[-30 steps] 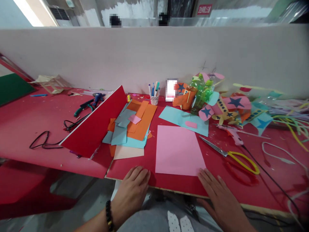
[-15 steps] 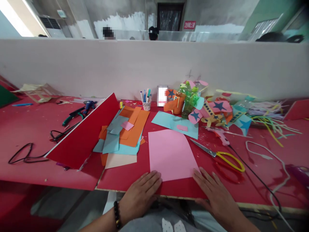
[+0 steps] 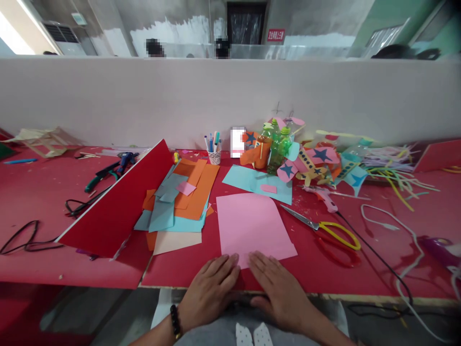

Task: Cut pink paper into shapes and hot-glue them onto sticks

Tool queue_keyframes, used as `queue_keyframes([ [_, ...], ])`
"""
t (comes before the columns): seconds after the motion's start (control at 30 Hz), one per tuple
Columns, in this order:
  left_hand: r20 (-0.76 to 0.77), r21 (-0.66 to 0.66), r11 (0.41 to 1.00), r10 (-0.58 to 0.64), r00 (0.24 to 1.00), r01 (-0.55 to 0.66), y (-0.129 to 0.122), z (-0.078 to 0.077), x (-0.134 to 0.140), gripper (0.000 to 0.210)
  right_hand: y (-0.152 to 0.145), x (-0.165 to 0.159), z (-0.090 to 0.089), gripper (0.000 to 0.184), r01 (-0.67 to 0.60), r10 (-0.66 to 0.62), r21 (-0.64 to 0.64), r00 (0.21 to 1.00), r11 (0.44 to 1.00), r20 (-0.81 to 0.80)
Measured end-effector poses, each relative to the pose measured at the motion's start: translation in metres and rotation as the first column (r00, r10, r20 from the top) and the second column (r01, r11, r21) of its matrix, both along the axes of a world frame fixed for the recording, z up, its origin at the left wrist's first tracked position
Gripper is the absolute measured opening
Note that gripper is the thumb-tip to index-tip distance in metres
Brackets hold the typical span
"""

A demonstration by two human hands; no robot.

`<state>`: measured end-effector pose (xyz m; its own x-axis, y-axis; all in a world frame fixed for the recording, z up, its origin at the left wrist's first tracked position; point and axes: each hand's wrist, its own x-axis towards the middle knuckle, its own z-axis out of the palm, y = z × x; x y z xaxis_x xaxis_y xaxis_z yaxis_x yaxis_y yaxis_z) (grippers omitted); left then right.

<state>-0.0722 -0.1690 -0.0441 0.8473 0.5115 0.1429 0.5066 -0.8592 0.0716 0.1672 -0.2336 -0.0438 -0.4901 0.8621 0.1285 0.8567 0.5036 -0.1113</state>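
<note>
A pink paper sheet lies flat on the red table right in front of me. My left hand, with a dark bead bracelet at the wrist, rests palm down at the table's near edge, its fingertips touching the sheet's near left corner. Beside it, my right hand lies palm down with its fingers on the sheet's near edge. Both hands are flat, fingers slightly spread, and neither grips anything.
Yellow-handled scissors and a pink glue gun lie to the right. A stack of orange and blue paper and a tilted red board sit left. A pen cup, green bottles and paper crafts stand by the partition.
My right hand has slid left from the sheet's right corner to its near edge, close to my left hand. The pink sheet has turned slightly. The view has shifted a little.
</note>
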Motion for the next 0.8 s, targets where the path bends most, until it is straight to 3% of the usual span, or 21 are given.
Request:
queue_keyframes([
  [0.1,-0.015,0.023,1.0,-0.005,1.0,0.005,0.001,-0.001,-0.002,0.05,-0.008,0.031,-0.005,0.066,0.191,-0.192,0.017,0.981,0.981,0.04],
  [0.2,-0.021,0.037,0.999,-0.003,1.0,0.003,0.0,0.0,0.0,0.049,-0.017,0.059,-0.009,0.067,0.303,-0.307,0.068,0.95,0.951,0.064],
  [0.63,-0.049,0.152,0.988,0.048,0.998,-0.04,-0.006,-0.008,-0.019,0.048,-0.023,0.062,-0.016,0.07,0.435,-0.457,0.187,0.885,0.881,0.09],
  [0.8,0.038,0.199,0.98,-0.005,0.999,-0.003,-0.009,-0.009,-0.021,0.04,-0.026,0.064,-0.019,0.069,0.45,-0.474,0.199,0.875,0.871,0.097],
])
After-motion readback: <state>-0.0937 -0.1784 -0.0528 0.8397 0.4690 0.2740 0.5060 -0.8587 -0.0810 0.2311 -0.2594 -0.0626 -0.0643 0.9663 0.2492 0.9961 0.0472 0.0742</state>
